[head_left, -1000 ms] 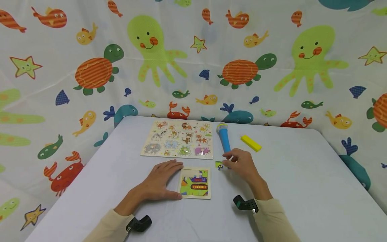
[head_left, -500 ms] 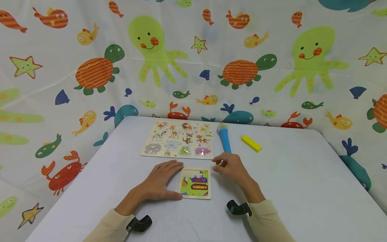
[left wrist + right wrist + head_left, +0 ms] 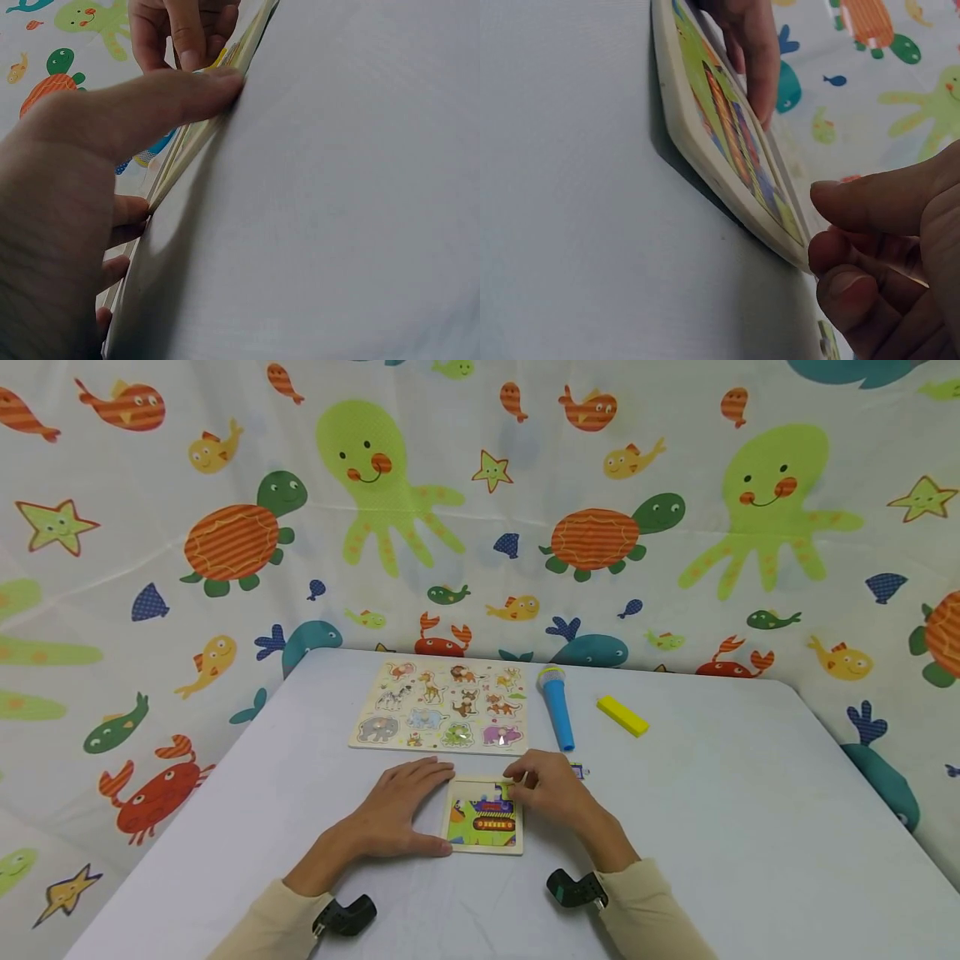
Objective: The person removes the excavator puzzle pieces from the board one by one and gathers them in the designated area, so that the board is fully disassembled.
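Note:
A small square jigsaw puzzle with a bulldozer picture lies flat in its pale wooden frame. My left hand rests along the frame's left side, the thumb against the near corner and the outstretched fingers by the far one. At the upper right of the puzzle, my right hand pinches a small green puzzle piece over the picture, largely hidden by the fingers in the right wrist view. Partly behind that hand, another loose puzzle piece lies on the table.
A larger wooden animal puzzle board lies behind the small puzzle. To its right are a blue toy microphone and a yellow block. A sea-animal patterned cloth hangs behind the white table.
My right hand has picked up a green piece from the table and carried it left to the puzzle's upper right. The remaining loose piece and the microphone's lower end are uncovered. The left hand stays put.

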Motion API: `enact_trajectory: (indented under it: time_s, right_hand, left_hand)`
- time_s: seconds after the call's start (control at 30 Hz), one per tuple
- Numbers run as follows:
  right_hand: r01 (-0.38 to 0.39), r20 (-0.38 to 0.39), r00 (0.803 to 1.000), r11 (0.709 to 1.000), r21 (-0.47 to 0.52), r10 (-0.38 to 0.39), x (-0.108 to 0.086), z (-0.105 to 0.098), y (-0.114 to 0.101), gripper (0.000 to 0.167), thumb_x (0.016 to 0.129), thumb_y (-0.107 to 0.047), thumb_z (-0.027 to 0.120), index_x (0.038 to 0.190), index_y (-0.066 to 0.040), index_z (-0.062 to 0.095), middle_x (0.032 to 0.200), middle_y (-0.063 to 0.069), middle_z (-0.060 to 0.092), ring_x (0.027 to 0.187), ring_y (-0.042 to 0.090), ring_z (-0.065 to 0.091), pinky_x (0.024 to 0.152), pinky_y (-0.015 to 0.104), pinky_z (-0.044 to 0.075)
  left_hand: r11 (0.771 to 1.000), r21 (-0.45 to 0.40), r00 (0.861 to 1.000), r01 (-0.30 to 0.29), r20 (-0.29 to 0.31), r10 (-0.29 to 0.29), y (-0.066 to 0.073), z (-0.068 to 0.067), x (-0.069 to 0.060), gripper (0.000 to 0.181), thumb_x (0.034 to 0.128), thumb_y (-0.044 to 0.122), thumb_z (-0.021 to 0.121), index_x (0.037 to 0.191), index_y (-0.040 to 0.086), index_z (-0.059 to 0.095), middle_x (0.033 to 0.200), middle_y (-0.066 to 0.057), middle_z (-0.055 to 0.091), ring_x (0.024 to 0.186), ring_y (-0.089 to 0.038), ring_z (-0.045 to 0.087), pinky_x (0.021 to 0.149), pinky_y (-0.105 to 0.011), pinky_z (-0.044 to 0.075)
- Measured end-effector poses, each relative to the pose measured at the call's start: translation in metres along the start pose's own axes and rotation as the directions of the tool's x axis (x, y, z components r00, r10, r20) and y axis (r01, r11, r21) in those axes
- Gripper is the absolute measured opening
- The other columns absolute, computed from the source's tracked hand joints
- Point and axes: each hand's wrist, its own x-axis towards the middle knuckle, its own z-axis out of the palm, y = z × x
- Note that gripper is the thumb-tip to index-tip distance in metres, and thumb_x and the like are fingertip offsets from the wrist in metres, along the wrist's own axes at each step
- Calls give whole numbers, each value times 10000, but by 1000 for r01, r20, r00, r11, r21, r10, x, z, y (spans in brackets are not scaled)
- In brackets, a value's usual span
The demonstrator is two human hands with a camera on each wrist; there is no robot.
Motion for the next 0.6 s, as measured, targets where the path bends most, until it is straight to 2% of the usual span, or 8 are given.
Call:
enact_trajectory:
  time_s: [0.27, 0.6]
  right_hand:
    - [-41, 73, 996, 998, -51, 44, 2, 6, 0, 257, 882, -175, 797, 1123, -95, 761, 921, -53, 615, 807, 136, 556, 656, 244, 516]
    - [-72, 82, 993, 991, -109, 81, 2, 10, -4, 309, 848, -224, 836, 1115, -84, 768, 944, -47, 601, 851, 142, 535, 707, 252, 497]
  left_hand:
    - [1000, 4, 1000, 2, 2, -2, -1, 1, 0, 1022, 719, 792, 660, 1554, 253, 420, 1621, 59, 362, 1535, -240, 224, 1192, -581, 214]
    - [1000, 3, 1000, -5, -2, 5, -1, 1, 0, 1024, 722, 790, 671, 1551, 239, 429, 1617, 41, 374, 1531, -260, 235, 1185, -589, 221]
